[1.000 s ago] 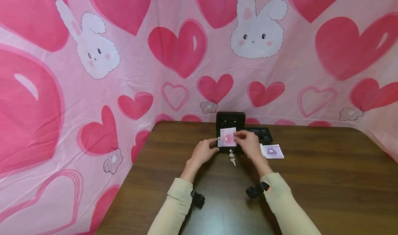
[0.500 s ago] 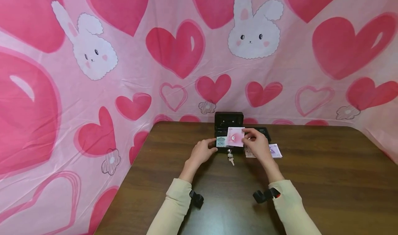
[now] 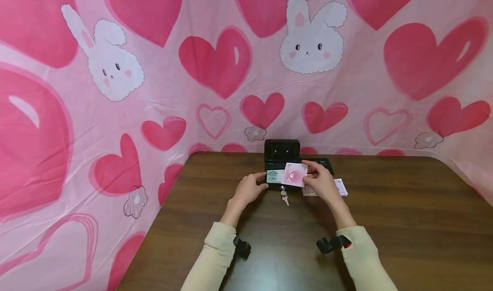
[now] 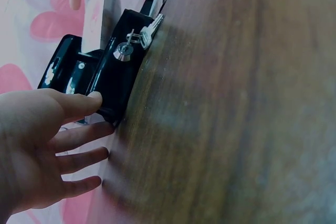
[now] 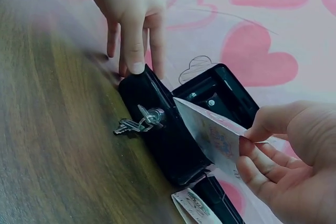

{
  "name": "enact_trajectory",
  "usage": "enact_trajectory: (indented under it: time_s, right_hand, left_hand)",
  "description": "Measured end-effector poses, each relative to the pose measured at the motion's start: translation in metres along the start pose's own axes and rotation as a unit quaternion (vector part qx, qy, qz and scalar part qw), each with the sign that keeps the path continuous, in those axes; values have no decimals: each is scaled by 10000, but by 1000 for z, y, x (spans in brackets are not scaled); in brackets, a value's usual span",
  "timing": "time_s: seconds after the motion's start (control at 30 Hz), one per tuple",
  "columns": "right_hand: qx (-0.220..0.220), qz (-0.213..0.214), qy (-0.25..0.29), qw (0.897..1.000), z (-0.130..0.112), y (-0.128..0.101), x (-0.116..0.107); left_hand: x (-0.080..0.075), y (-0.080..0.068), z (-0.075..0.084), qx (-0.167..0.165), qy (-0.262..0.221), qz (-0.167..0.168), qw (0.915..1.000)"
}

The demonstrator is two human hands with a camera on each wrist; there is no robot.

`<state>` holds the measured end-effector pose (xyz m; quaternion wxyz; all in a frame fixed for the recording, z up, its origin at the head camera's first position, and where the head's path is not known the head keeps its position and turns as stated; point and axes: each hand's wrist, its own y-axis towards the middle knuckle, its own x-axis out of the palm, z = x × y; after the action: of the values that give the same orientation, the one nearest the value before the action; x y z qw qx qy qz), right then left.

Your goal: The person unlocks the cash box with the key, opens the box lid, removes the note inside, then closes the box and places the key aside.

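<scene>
over the cash box (image 3: 278,154), right hand (image 3: 321,180) pinching pink note (image 3: 294,174), left hand (image 3: 248,187) flat against box corner

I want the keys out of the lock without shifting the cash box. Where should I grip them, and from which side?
Probably pinch the key bunch where it hangs from the lock on the black cash box front wall, coming from the near, table side. The left hand already steadies the box's corner; the right hand holds a pink note.
</scene>
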<state>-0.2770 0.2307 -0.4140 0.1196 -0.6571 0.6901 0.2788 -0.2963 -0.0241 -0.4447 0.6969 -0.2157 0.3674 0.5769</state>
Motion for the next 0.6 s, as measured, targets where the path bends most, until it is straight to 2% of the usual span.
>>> enact_trajectory:
  time_s: [0.27,0.6]
  right_hand:
    - [110,-150,-51,9998,0,0,-8]
    - [76,40,74,9999,3,-2,-24]
  left_hand:
    - [-1,0,1,12,-110,-3,9999]
    - [0,0,0,-37,-195,-48,9998]
